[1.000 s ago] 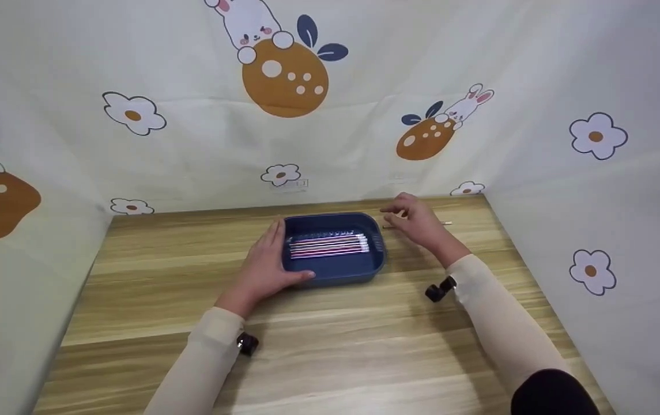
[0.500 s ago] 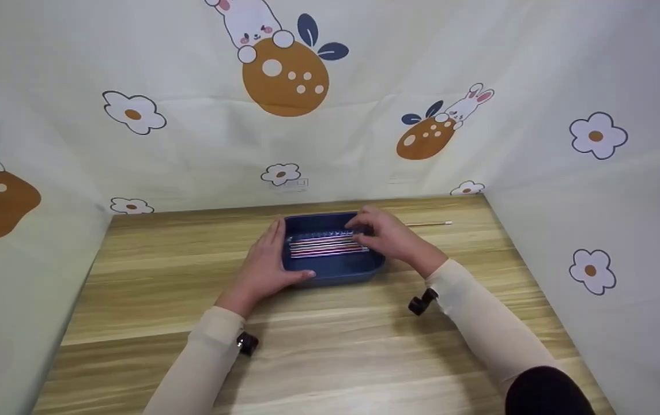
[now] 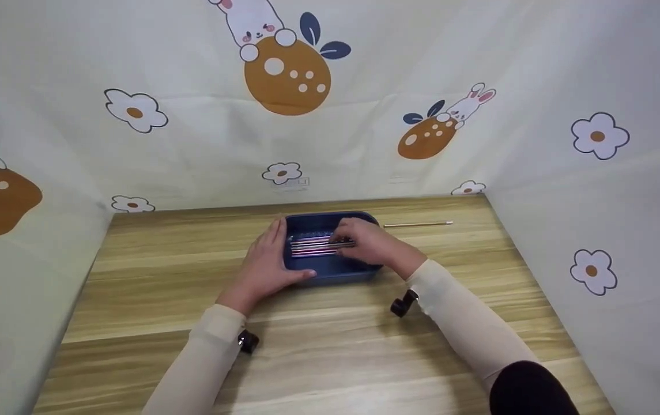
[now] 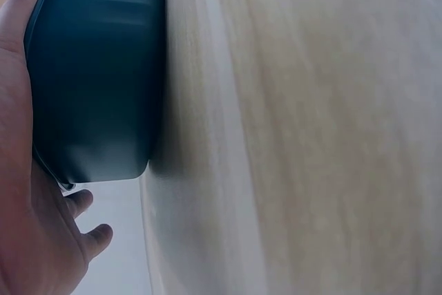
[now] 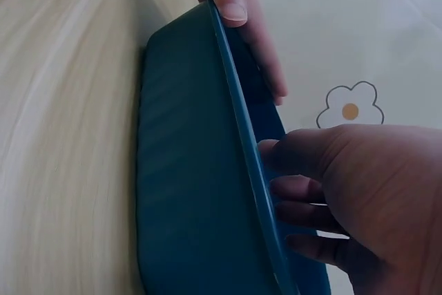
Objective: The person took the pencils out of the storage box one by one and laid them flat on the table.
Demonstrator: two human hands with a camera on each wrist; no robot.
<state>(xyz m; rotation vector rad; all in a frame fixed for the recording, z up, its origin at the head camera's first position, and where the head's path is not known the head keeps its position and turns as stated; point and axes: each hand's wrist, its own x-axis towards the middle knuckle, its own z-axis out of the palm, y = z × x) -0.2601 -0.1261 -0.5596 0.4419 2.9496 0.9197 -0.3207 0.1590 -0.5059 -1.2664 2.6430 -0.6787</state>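
Observation:
A dark blue plastic bin (image 3: 335, 276) sits near the back of the table, with several striped pencils (image 3: 310, 246) lying side by side in it. My left hand (image 3: 261, 262) grips the bin's left end, its thumb over the near rim and its fingers along the end and far corner. Reaching in over the right end, my right hand (image 3: 373, 242) has its fingers and thumb apart, with tips at the pencils and covering their right ends. The right wrist view shows those fingers (image 5: 304, 212) dipping behind the bin's rim. A single pencil (image 3: 419, 223) lies outside, right of the bin.
The wooden table (image 3: 318, 346) ends against pale cloth walls (image 3: 203, 150) printed with flowers and rabbits at the back and sides. A small black camera (image 3: 248, 341) is worn at the left wrist, another black camera (image 3: 403, 304) at the right.
My right hand has moved left from beside the loose pencil, over the bin's right end and onto the pencils inside. The left hand and the bin have kept their places.

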